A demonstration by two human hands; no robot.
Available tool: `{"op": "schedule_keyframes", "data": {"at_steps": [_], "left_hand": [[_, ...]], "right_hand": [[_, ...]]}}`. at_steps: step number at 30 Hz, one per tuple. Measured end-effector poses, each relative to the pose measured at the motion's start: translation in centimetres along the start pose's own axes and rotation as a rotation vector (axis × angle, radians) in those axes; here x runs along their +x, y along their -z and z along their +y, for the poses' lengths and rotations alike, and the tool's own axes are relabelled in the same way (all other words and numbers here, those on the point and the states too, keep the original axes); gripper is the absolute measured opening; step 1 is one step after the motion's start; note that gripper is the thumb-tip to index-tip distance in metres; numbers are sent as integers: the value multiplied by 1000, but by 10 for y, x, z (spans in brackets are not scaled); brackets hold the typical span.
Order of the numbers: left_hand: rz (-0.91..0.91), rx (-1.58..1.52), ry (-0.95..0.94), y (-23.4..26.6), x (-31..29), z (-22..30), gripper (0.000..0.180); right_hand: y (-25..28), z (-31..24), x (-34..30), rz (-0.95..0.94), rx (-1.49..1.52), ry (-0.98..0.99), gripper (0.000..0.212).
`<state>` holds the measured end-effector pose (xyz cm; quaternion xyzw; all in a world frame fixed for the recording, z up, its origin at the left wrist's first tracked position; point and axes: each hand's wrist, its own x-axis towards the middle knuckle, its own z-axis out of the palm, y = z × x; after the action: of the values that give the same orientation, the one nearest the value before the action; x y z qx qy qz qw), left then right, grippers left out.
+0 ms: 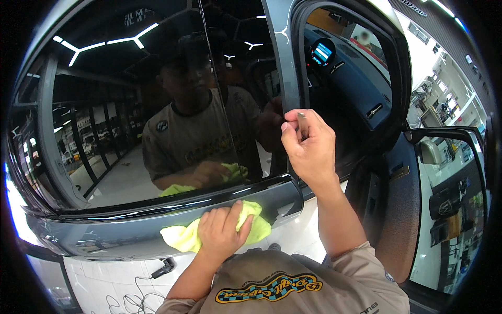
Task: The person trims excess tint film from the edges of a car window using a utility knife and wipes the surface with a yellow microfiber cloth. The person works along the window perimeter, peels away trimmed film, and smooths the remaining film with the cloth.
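My left hand (219, 233) is closed on a bright yellow-green cloth (183, 236), pressed to the grey door panel (125, 230) just under the window trim. The dark rear window (172, 131) mirrors my torso, the cloth and the ceiling lights. My right hand (312, 146) is raised at the window's right edge, beside the door pillar. Its fingers pinch a small, thin, greyish-brown piece (303, 126), mostly hidden in the grip; its kind cannot be made out.
To the right is an open front door (444, 209) with its window. Through the front opening, the dashboard (348, 78) and a lit round display (322, 51) show. On the white tiled floor lie a black power tool (163, 268) and loose cables (133, 301).
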<state>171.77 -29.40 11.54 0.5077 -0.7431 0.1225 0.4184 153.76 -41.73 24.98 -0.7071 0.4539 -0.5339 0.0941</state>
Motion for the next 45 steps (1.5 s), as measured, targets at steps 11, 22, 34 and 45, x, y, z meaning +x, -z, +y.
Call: {"op": "schedule_keyframes", "data": {"at_steps": [11, 22, 34, 45], "left_hand": [[2, -8, -4, 0, 2, -1, 39], [-10, -3, 2, 0, -1, -1, 40], [-104, -127, -37, 22, 20, 11, 53], [-6, 250, 52, -7, 137, 56, 75]], "right_hand": [[0, -9, 16, -70, -373, 160, 12], [-2, 16, 7, -99, 159, -85, 28], [34, 31, -7, -221, 193, 17, 19], [20, 56, 23, -310, 330, 211, 18]]}}
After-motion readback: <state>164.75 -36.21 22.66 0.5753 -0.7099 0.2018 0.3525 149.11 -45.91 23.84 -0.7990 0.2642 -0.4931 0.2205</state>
